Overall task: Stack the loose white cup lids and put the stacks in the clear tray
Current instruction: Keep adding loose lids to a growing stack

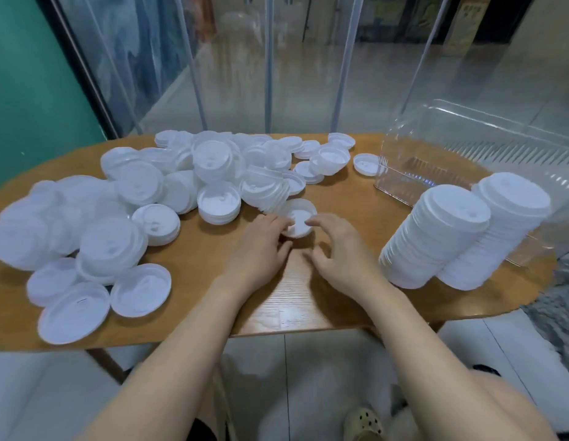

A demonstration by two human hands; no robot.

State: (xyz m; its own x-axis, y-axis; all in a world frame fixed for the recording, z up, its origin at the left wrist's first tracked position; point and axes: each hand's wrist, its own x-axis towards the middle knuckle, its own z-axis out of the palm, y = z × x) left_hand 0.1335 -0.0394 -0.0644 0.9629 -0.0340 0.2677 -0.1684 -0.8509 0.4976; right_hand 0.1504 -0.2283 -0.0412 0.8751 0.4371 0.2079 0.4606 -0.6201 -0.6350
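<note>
A white cup lid lies upside down at the middle of the wooden table. My left hand pinches its left rim between thumb and forefinger. My right hand touches its right rim with a fingertip, the other fingers loosely curled. Several loose white lids cover the table's left and back. Two tall lid stacks lean at the right, the right one inside the clear tray at the near end.
Short lid piles stand just left of my hands. Clear plastic curtain strips hang behind the table. A green wall is at the left. White floor tiles and a foot in a beige clog show below the table edge.
</note>
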